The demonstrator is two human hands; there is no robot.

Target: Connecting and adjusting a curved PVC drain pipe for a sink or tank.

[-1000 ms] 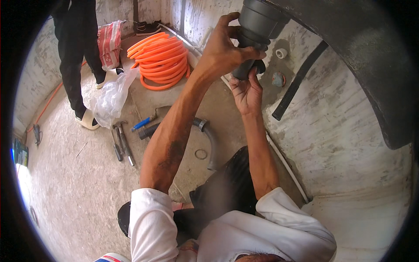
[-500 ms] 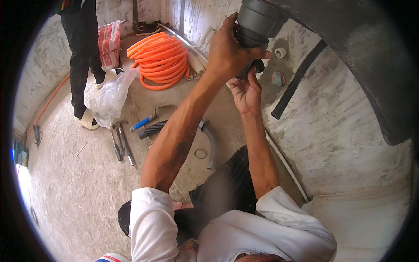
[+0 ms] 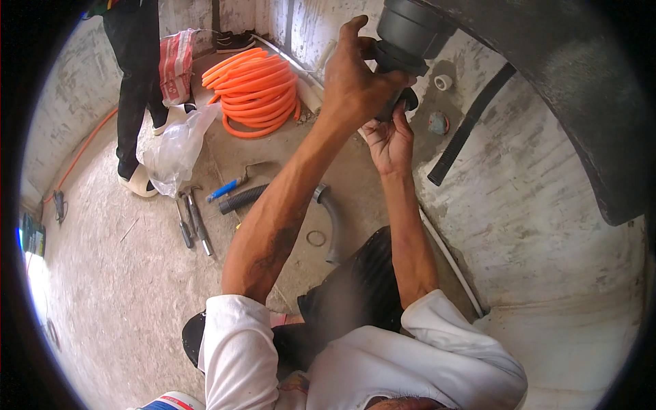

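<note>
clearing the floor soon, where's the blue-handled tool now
In the head view, the blue-handled tool lies left of centre, between the orange hose coil and the dark corrugated hose on the floor.

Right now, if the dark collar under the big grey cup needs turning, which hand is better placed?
Probably the left hand: its thumb and fingers reach around the dark collar, just under the grey cup. The right hand is lower, at the dark bottom end.

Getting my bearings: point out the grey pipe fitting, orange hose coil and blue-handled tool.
Grey pipe fitting (image 3: 412, 33): head view, on its wide upper body.
Orange hose coil (image 3: 254, 96): head view, on its stacked loops.
Blue-handled tool (image 3: 227, 188): head view, on the handle.
</note>
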